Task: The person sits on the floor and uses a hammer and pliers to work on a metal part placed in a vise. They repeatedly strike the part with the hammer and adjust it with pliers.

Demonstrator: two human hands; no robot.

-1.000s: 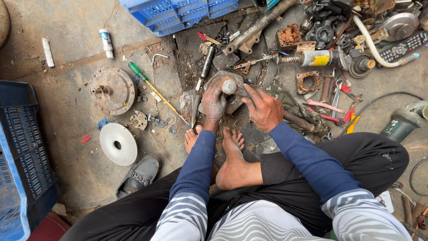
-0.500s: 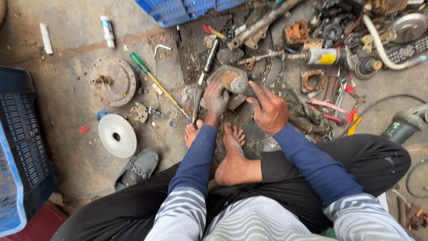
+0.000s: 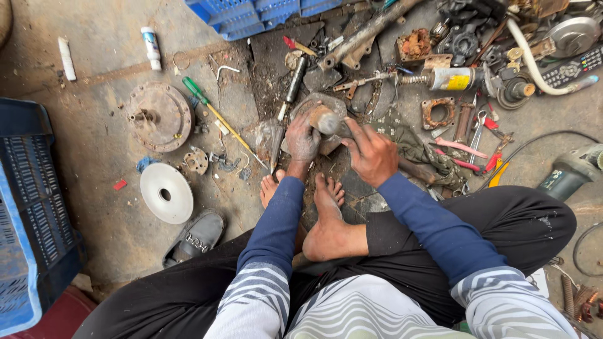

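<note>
I sit on the ground with my bare feet point(image 3: 323, 210) pulled in. A round, greasy metal part with a stubby shaft point(image 3: 322, 117) lies just ahead of my toes. My left hand point(image 3: 303, 139), black with grease, presses on the part's left side with its fingers curled over the rim. My right hand point(image 3: 372, 152) rests against the part's right side, index finger stretched toward the shaft. Both blue sleeves reach forward over my black trousers.
A rusty round plate point(image 3: 159, 117), a white disc point(image 3: 166, 192), a green-handled screwdriver point(image 3: 207, 108) and a grey shoe point(image 3: 193, 237) lie to the left. Blue crates point(image 3: 28, 207) stand at left and at the top. Pliers, a grinder point(image 3: 568, 174) and scrap metal crowd the right.
My hands stay on the metal part; the right index finger has shifted slightly toward the shaft. The view has tilted a little.
</note>
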